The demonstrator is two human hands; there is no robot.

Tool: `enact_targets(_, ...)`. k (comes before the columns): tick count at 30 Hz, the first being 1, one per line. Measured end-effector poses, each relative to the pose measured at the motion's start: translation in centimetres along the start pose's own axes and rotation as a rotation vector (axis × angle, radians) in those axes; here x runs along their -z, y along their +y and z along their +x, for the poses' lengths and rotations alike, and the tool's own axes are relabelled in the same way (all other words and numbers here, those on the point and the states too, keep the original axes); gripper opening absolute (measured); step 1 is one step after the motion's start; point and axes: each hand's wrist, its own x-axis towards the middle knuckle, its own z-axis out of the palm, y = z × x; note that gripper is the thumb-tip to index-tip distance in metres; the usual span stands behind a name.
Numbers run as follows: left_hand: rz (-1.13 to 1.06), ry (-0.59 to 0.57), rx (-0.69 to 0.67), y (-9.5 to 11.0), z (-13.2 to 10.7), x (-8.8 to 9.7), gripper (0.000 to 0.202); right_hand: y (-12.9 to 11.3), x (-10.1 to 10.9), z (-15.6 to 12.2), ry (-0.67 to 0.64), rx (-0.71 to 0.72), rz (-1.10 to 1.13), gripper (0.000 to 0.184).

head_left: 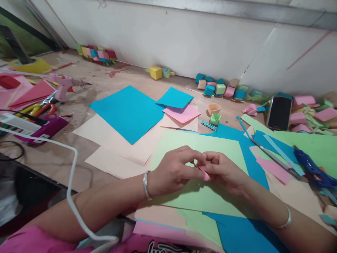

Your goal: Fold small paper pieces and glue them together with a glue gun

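Observation:
My left hand and my right hand meet over a light green paper sheet near the table's front. Both pinch a small pink paper piece between their fingertips; it looks folded or rolled. Each wrist wears a silver bangle. A pink paper strip lies just right of my right hand. Blue sheets lie beyond the hands and under the green sheet.
A pink glue gun and a white cable are at the left, a blue glue gun and a phone at the right. Small folded paper boxes line the wall. Scissors handles lie left.

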Motion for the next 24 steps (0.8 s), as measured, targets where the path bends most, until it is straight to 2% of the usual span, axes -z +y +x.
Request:
enact_targets(2, -0.009, 0.003, -0.002, -0.2, 0.2, 0.1, 0.025, 0.1, 0.1, 0.1, 0.001, -0.011, -0.051, 0.023)
enact_targets(5, -0.145, 0.067, 0.183, -0.5, 0.4, 0.2, 0.017, 0.1, 0.0, 0.0, 0.118, 0.090, -0.252, 0.024)
enact_targets(7, -0.241, 0.115, 0.363, -0.7, 0.5, 0.3, 0.012, 0.0, -0.2, -0.3, 0.267, 0.292, -0.501, 0.021)
enact_targets(9, -0.296, 0.117, 0.479, -0.7, 0.5, 0.3, 0.011, -0.2, -0.4, -0.7, 0.357, 0.547, -0.811, 0.014)
enact_targets(12, -0.273, 0.042, 0.485, -0.4, 0.5, 0.2, 0.012, 0.0, -0.7, -1.0, 0.344, 0.867, -1.182, 0.010)
enact_targets(14, -0.208, -0.004, 0.453, -0.1, 0.5, 0.1, 0.013, 0.4, -0.7, -0.9, 0.345, 0.977, -1.305, 0.013)
enact_targets(18, -0.113, -0.068, 0.500, 0.5, 0.4, -0.1, 0.010, 0.7, -0.4, -0.7, 0.413, 0.983, -1.351, 0.014)
enact_targets(24, -0.123, -0.039, 0.558, 0.5, 0.6, 0.1, 0.016, 0.4, 0.0, -0.5, 0.408, 0.939, -1.294, 0.014)
